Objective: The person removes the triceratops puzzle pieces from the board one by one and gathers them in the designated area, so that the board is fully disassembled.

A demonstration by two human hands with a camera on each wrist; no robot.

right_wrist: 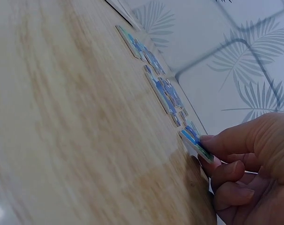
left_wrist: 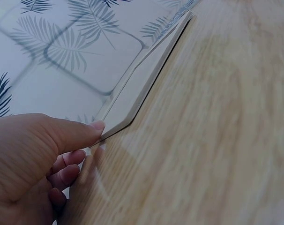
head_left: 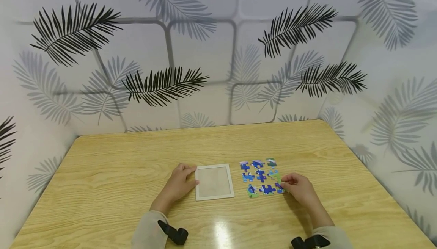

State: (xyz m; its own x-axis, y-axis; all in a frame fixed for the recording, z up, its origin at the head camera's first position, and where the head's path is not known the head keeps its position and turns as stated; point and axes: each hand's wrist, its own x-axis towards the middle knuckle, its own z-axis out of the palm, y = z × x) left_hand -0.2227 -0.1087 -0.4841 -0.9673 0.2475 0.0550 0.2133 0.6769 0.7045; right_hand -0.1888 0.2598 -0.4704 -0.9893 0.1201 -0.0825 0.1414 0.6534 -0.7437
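Observation:
A square wooden puzzle frame (head_left: 232, 182) with a pale, bare inside lies flat on the table. My left hand (head_left: 179, 182) holds it by its left side. In the left wrist view the thumb (left_wrist: 93, 131) rests at the frame's near corner, with the other fingers curled lower down. To the frame's right lie several blue, purple and green jigsaw pieces (head_left: 267, 189), spaced in rows. My right hand (head_left: 300, 189) pinches the jigsaw piece (right_wrist: 193, 143) at the near right of the group between thumb and fingers. That piece tilts close over the tabletop in the right wrist view.
The light wood table (head_left: 112, 180) meets a wall covering (head_left: 205, 59) with a leaf pattern at its back and sides. A patch of glare (head_left: 221, 234) shines on the wood near the front. Black wrist straps (head_left: 174, 234) sit over both sleeves.

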